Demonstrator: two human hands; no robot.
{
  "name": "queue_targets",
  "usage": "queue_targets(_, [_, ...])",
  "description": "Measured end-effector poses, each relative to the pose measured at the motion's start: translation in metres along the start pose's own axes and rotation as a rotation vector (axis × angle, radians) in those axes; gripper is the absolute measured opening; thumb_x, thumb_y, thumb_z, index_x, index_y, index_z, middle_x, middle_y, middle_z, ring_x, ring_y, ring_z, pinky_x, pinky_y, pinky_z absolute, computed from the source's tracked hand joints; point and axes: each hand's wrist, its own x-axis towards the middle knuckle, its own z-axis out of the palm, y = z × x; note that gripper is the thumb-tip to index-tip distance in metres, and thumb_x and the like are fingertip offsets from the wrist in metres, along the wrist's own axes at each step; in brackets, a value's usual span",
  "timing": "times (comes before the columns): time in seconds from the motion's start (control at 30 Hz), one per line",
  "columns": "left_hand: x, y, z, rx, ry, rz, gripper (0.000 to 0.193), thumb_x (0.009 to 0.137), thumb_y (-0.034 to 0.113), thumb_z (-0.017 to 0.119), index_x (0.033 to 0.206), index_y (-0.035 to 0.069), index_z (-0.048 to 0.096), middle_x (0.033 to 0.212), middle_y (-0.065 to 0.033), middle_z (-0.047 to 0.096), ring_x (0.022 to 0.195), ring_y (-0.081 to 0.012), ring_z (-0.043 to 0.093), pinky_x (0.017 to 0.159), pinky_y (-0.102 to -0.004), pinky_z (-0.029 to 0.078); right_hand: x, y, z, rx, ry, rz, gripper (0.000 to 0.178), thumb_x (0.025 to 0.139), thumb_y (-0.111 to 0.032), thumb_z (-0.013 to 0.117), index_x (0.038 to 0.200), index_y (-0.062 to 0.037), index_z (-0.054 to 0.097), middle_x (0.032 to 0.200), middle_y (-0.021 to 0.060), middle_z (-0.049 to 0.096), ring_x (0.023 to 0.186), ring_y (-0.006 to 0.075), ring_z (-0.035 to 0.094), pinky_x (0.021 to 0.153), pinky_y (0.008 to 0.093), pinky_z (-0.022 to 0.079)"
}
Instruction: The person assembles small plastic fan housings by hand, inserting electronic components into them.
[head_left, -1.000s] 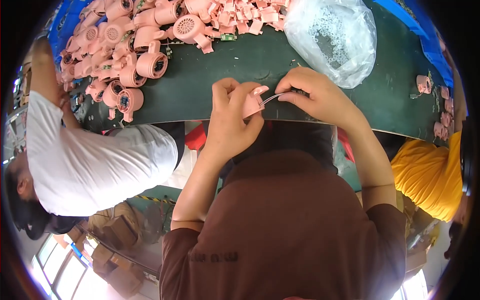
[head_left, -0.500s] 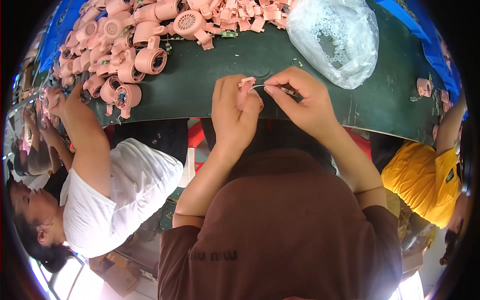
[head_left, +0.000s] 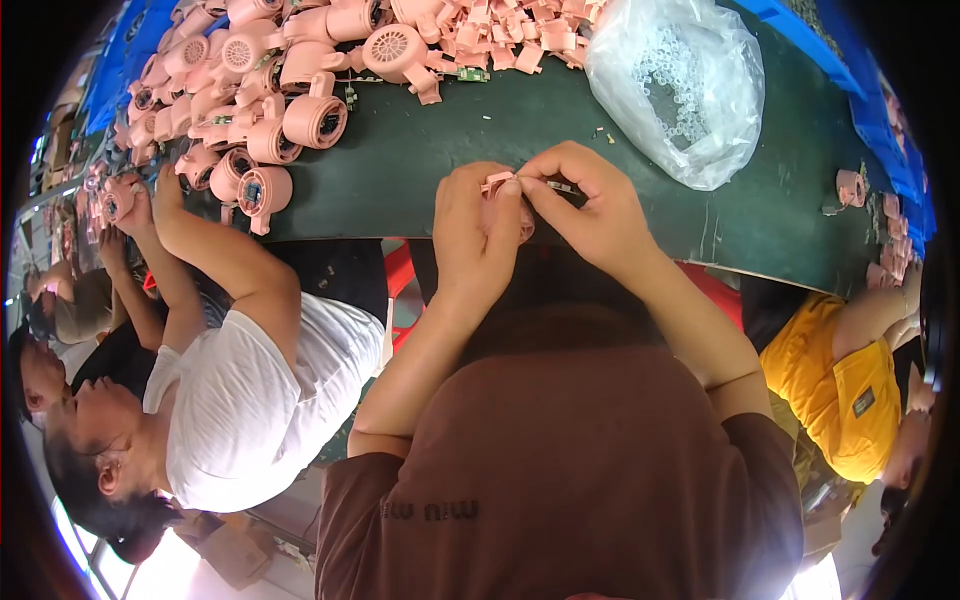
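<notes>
Head view: I see the left hand (head_left: pixel 470 232) wrapped around a pink housing (head_left: pixel 497 182) at the near edge of the bench (head_left: pixel 420 135), right hand (head_left: pixel 597 208) pinching something I cannot make out, open room beyond

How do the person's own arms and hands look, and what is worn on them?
Short, dark brown sleeves end near the elbows, leaving the forearms bare. The left hand and right hand are ungloved, with nothing visibly worn at either wrist.
</notes>
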Motion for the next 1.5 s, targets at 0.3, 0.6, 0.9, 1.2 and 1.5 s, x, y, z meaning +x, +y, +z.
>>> queue_targets(0.3, [0.005, 0.005, -0.001, 0.075, 0.019, 0.045, 0.009, 0.092, 0.009, 0.063, 0.1, 0.004, 0.062, 0.092, -0.0108, 0.064, 0.087, -0.0278, 0.057, 0.08, -0.0381, 0.046, 0.11, 0.03, -0.007, -0.783, 0.118, -0.502, 0.018, 0.085, -0.015, 0.073, 0.1, -0.006, 0.068, 0.091, 0.0077, 0.067, 0.085, 0.0244, 0.064, 0.074, 0.0343, 0.051])
queue_targets(0.6, [0.001, -0.005, -0.01, -0.072, 0.011, -0.122, 0.013, 0.094, 0.012, 0.063, 0.102, 0.002, 0.063, 0.094, -0.0117, 0.064, 0.088, -0.025, 0.058, 0.081, -0.0356, 0.047, 0.087, 0.037, -0.011, -1.04, -0.021, -0.565, 0.029, 0.08, -0.012, 0.072, 0.108, -0.0098, 0.065, 0.089, 0.0078, 0.065, 0.084, 0.0269, 0.064, 0.073, 0.0382, 0.054])
queue_targets(0.9, [0.009, 0.003, -0.012, -0.517, -0.172, -0.324, 0.017, 0.099, 0.012, 0.059, 0.112, 0.001, 0.062, 0.116, -0.0057, 0.066, 0.099, -0.0081, 0.057, 0.088, -0.025, 0.048, 0.031, -0.018, -0.032, 0.183, -0.239, 0.384, 0.024, 0.097, -0.011, 0.065, 0.119, -0.0019, 0.065, 0.097, 0.0002, 0.068, 0.087, 0.007, 0.064, 0.078, 0.0229, 0.053])
queue_targets(1.2, [0.011, 0.007, 0.001, -0.349, -0.063, -0.23, 0.015, 0.099, 0.014, 0.061, 0.108, 0.002, 0.064, 0.102, -0.0012, 0.064, 0.088, -0.005, 0.056, 0.078, -0.0218, 0.047, 0.01, -0.008, -0.034, -0.16, 0.007, -0.032, 0.034, 0.093, -0.001, 0.066, 0.127, -0.0009, 0.062, 0.109, 0.0084, 0.069, 0.098, 0.0125, 0.066, 0.086, 0.0283, 0.055])
queue_targets(1.5, [0.012, 0.009, 0.005, 0.221, 0.014, 0.114, 0.018, 0.092, 0.007, 0.06, 0.109, 0.005, 0.066, 0.103, -0.0109, 0.067, 0.092, -0.0275, 0.056, 0.084, -0.0371, 0.045, -0.012, -0.023, -0.007, 0.338, -0.059, 0.245, 0.022, 0.096, -0.007, 0.065, 0.116, 0.0031, 0.062, 0.106, 0.0091, 0.07, 0.097, 0.0135, 0.067, 0.082, 0.0287, 0.057])
